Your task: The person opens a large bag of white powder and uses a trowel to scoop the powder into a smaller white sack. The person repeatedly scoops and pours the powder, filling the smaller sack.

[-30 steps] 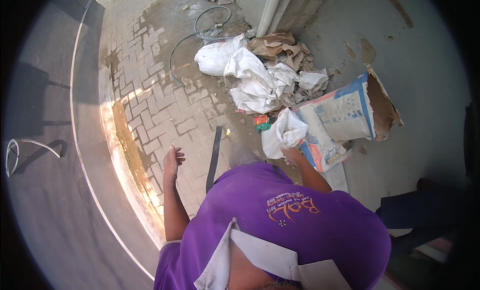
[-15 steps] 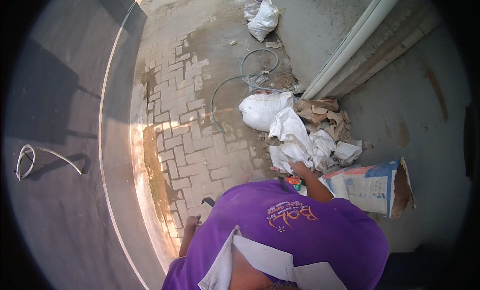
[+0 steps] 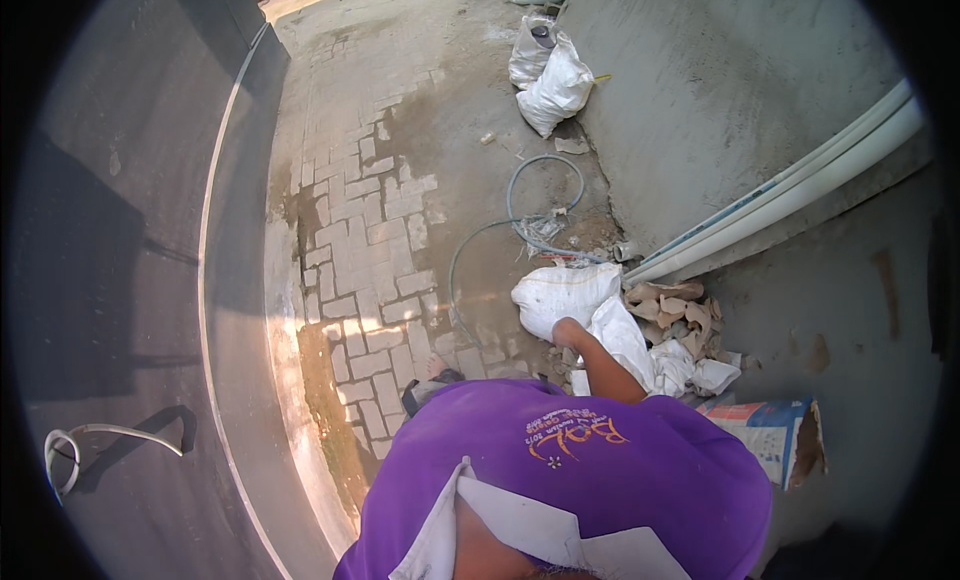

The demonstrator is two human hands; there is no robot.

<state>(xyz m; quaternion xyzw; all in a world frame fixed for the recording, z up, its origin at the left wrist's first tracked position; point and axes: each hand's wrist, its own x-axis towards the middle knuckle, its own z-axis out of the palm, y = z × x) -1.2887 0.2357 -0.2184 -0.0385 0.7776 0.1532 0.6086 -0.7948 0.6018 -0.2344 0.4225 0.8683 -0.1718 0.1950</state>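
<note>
My right hand reaches forward from the purple shirt to the near edge of a plump white sack. Its fingers are curled in against the sack's cloth, and the fingertips are hidden. Just right of this hand, a crumpled, flatter white sack leans against the full one, partly behind my forearm. Torn brown paper lies heaped beyond it, by the wall. My left hand is out of sight.
A thin hose loops over the paving. White pipes run along the right wall. A printed paper sack lies open-ended at the right. Farther off stand filled white bags. A dark metal panel lines the left.
My right hand has moved forward from the crumpled white sack to the plump one. My left hand has gone out of view. The view has shifted, and a foot now shows at the left.
</note>
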